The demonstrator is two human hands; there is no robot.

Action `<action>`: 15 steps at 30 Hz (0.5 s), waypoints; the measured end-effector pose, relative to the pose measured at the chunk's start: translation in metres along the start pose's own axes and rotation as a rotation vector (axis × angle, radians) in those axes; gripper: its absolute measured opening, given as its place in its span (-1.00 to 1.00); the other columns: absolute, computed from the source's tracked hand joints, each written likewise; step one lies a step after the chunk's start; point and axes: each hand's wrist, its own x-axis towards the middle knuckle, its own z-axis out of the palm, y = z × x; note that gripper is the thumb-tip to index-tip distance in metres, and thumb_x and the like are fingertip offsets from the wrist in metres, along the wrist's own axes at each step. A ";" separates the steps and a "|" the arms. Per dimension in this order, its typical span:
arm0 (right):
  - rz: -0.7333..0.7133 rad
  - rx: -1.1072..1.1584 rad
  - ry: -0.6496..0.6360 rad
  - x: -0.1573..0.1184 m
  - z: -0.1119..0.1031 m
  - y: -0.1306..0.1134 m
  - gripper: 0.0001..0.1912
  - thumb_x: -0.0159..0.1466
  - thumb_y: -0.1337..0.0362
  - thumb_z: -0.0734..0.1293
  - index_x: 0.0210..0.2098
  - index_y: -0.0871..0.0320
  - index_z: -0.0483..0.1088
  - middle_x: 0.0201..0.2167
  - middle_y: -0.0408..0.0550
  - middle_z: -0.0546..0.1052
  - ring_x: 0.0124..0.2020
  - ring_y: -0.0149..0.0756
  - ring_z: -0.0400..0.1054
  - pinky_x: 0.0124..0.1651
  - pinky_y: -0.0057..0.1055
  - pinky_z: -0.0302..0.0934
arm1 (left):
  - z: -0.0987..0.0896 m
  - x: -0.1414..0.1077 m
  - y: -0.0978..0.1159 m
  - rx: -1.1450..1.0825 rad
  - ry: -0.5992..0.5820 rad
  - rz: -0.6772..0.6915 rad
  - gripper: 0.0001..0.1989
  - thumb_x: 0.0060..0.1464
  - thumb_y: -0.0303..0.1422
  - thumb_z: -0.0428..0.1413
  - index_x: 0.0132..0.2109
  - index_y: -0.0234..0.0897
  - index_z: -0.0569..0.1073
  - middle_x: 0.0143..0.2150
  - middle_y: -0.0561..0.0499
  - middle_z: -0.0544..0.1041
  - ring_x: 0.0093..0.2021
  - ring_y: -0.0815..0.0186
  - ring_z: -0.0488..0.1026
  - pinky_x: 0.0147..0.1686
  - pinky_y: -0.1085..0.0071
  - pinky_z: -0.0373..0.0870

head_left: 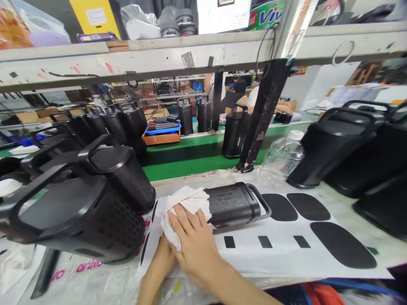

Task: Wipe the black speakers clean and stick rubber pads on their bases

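A black ribbed housing with a carrying handle [233, 204] lies on its side on a white sheet, handle end to the right. A white cloth [187, 197] covers its left end. My right hand [193, 241] presses the cloth against it, fingers bent over the fabric. Under and to the left of it, my left hand [167, 254] is at the same end; its fingers are hidden by the cloth and my right hand. On the white sheet [248, 258] are rounded black pads [343, 245] and small black squares [265, 242].
Upright black housings with handles [79, 212] crowd the left, with more [330, 140] at the right. A clear plastic bottle [281, 159] stands by a black post [263, 114]. Behind runs a green conveyor surface [178, 163]. A loaded shelf [152, 57] spans above; people are beyond.
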 end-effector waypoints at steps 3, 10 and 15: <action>0.116 0.001 0.042 0.000 -0.012 0.035 -0.54 0.40 0.13 0.09 0.21 0.09 0.34 0.25 -0.07 0.36 0.16 -0.10 0.33 0.25 -0.08 0.18 | 0.001 0.004 0.007 -0.057 -0.058 -0.058 -0.06 0.16 -0.10 0.09 0.45 -0.20 -0.31 0.40 -0.23 0.16 0.36 0.03 0.19 0.32 0.08 0.17; 1.083 0.175 -0.040 -0.045 -0.080 0.181 -0.43 0.32 -0.02 0.05 -0.15 0.23 0.53 -0.18 0.28 0.58 -0.02 0.22 0.42 0.02 0.02 0.25 | 0.003 0.008 0.021 -0.101 -0.111 -0.147 0.02 0.15 -0.05 0.12 0.43 -0.12 -0.44 0.42 -0.20 0.13 0.38 0.03 0.15 0.35 0.01 0.06; 1.219 0.262 0.035 -0.065 -0.076 0.199 -0.51 0.24 -0.02 0.10 -0.45 0.20 0.48 -0.44 0.26 0.56 -0.18 0.22 0.47 -0.10 -0.01 0.29 | 0.005 0.008 0.018 -0.103 -0.098 -0.136 0.02 0.14 -0.02 0.11 0.43 -0.13 -0.44 0.40 -0.23 0.17 0.36 0.02 0.19 0.35 -0.01 0.04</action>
